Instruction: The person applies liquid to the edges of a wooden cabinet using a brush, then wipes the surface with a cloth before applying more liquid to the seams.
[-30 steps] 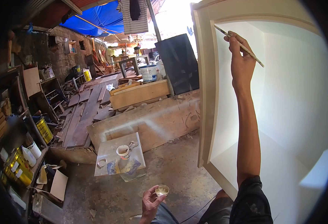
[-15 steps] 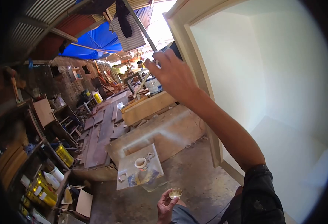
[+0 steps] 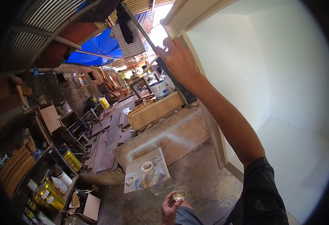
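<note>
Low in the view, my left hand grips a small clear cup with pale contents inside, fingers wrapped round its side. My right arm reaches up across the front of a white-painted cabinet. At its end my right hand is closed, fingers bent, right by the upper part of the cream frame. Whatever it pinches is hidden behind the fingers. Below, a board carries a white tub, a ring-shaped item and dark stained sheets.
A wooden box and a white bucket stand beyond. Dark planks lie along the floor. At left, shelving holds yellow cans and white bottles. An open carton sits below. Striped cloth hangs overhead.
My right hand has moved from in front of the background up to the cabinet frame's edge. The left hand still holds the cup. The view has shifted slightly.
</note>
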Demonstrator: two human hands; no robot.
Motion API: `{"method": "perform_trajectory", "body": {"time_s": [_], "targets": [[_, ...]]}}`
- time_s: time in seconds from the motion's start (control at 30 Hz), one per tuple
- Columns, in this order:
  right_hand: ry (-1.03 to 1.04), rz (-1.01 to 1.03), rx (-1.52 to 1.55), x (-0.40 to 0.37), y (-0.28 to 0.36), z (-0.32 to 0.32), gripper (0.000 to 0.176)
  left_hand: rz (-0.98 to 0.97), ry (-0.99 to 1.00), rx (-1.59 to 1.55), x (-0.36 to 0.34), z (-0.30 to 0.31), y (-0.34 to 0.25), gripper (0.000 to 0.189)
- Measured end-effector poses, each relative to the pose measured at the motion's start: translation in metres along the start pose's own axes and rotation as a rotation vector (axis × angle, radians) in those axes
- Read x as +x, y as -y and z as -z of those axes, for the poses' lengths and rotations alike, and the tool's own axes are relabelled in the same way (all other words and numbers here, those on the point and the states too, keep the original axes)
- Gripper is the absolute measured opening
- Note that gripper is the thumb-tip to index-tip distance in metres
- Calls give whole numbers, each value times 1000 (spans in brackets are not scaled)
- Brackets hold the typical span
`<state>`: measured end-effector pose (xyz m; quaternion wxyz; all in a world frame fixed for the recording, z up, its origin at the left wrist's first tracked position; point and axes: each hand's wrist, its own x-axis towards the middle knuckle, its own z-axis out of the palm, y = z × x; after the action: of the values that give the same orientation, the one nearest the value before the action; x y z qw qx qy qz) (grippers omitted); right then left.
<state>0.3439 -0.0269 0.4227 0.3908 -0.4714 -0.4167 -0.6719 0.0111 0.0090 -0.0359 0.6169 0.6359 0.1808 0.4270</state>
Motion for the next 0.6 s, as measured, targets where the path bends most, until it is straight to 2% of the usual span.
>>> {"method": "perform_trajectory", "body": {"time_s": [0.13,0.6], "targets": [[-6,-11,5,1,-1,-4,28,68,-25,-97,-9,-17,-38,50],[14,-42,-11,4,-1,-12,24,77,-42,-68,-10,-10,-37,50]]}}
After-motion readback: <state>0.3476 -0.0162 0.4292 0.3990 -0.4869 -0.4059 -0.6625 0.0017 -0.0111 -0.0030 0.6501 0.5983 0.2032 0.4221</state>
